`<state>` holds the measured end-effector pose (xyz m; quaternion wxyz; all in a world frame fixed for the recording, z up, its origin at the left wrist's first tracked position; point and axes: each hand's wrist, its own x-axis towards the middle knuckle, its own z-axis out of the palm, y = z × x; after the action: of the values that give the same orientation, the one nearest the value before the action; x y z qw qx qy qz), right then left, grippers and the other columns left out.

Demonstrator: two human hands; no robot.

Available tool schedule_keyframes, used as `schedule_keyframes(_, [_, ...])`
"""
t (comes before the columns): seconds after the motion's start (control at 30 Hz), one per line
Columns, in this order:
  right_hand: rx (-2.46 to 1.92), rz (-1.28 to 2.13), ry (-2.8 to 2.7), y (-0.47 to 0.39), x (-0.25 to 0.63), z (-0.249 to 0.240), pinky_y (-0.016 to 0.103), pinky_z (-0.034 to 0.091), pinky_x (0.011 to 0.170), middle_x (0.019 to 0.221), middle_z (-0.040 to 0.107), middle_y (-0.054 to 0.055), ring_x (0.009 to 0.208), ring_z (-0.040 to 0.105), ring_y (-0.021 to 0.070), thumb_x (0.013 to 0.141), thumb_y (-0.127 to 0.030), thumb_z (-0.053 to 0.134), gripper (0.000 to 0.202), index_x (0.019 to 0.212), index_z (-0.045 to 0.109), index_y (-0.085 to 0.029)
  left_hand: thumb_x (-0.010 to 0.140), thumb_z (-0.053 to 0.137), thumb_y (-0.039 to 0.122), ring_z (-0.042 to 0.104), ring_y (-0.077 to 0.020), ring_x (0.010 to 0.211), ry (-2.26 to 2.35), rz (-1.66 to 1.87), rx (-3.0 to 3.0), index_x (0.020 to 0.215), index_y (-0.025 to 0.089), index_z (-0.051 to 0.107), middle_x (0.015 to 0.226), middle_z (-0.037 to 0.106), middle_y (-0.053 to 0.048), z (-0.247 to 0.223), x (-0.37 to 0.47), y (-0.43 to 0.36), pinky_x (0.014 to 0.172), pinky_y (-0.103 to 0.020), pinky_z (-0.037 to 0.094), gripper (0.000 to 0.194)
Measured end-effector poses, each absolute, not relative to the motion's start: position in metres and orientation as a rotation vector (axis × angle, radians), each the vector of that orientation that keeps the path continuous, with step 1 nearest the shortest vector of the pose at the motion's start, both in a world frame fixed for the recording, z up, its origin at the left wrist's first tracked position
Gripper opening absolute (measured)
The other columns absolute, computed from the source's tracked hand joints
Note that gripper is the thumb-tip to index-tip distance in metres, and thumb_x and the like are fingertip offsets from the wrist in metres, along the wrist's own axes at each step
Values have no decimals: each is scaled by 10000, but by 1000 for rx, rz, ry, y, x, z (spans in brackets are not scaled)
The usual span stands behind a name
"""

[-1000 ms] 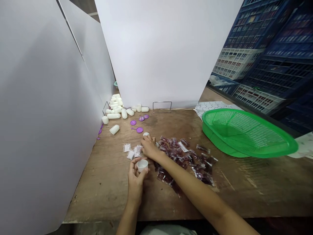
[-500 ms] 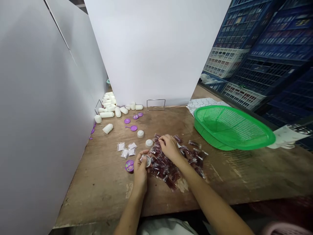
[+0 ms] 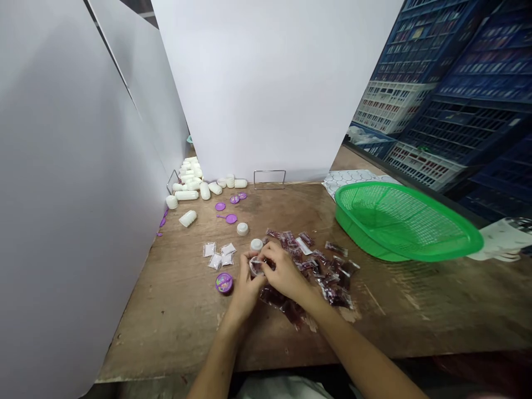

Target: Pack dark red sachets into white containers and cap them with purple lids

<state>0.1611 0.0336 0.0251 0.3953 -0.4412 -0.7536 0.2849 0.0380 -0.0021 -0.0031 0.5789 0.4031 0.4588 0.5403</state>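
Note:
My left hand (image 3: 246,287) is closed around a small white cup (image 3: 252,271), whose mouth faces up. At the cup's mouth, my right hand (image 3: 284,272) pinches a dark red sachet (image 3: 258,264), partly hidden by the fingers. Many more dark red sachets (image 3: 338,280) lie in a loose pile under and beside my right hand. Just beyond the hands is an upturned white cup (image 3: 256,244), with another white cup (image 3: 242,229) farther back. Left of my left hand stand a purple-lidded cup (image 3: 224,283) and several small white packets (image 3: 215,261).
Stacked white cups (image 3: 187,195) are heaped at the back left. Purple lids (image 3: 231,219) lie in front of them. A green basket (image 3: 374,244) stands on the right. White panels (image 3: 270,94) rise at the back and left, and blue crates (image 3: 440,122) are stacked beyond.
My right hand has moved left from the sachet pile to the cup, bringing a dark red sachet. My left hand still holds the cup. The view has shifted slightly.

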Motion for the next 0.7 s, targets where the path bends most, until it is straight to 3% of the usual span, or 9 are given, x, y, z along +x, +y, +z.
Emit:
schedule_keyframes(0.2, [-1072,795,-1906,33,144,22,287,456,722,879,521,29,807,541,157,764,-45,510,156,711,546,-187,782,634,390,636,-206,898,1028,1428,782,1039,177,663,960,691,-83,2,30,4,744,-288,500,336])
schedule_keyframes(0.3, [-1061,861,-1975,62,135,29,254,483,695,1009,568,37,798,583,132,812,-113,532,122,866,607,-194,735,681,415,597,-128,644,1101,1529,679,1022,177,669,818,682,-37,6,18,15,550,-217,451,373])
schedule_keyframes(0.37, [-1225,799,-2034,105,126,35,250,500,718,1032,615,28,789,610,119,865,-119,473,247,1062,594,-207,696,702,416,494,-73,493,1141,1578,603,1002,167,659,712,642,6,11,9,23,448,-180,366,397])
schedule_keyframes(0.43, [-1327,723,-2056,158,115,39,284,503,795,1037,644,58,850,625,135,896,-61,361,336,1130,577,-169,666,712,399,418,-45,430,1159,1608,559,968,153,641,660,607,30,17,3,29,407,-162,304,396])
schedule_keyframes(0.5, [-1387,650,-2106,207,102,39,358,467,923,1115,638,97,1029,598,185,898,-57,406,294,1101,603,-137,659,703,375,403,-38,419,1155,1620,560,940,148,618,651,599,32,21,2,31,398,-158,287,371])
schedule_keyframes(0.6, [-1423,573,-2222,253,86,30,490,410,1006,1235,584,91,1161,532,246,895,-227,582,240,1122,602,-154,698,666,355,423,-39,421,1140,1609,601,948,168,574,665,602,36,20,4,29,403,-154,295,325])
schedule_keyframes(0.7, [-1405,529,-2327,262,81,16,541,359,1039,1257,568,80,1208,492,267,878,-306,621,263,1098,614,-161,730,645,360,462,-56,423,1122,1591,629,963,207,505,692,606,46,15,4,25,377,-151,287,311])
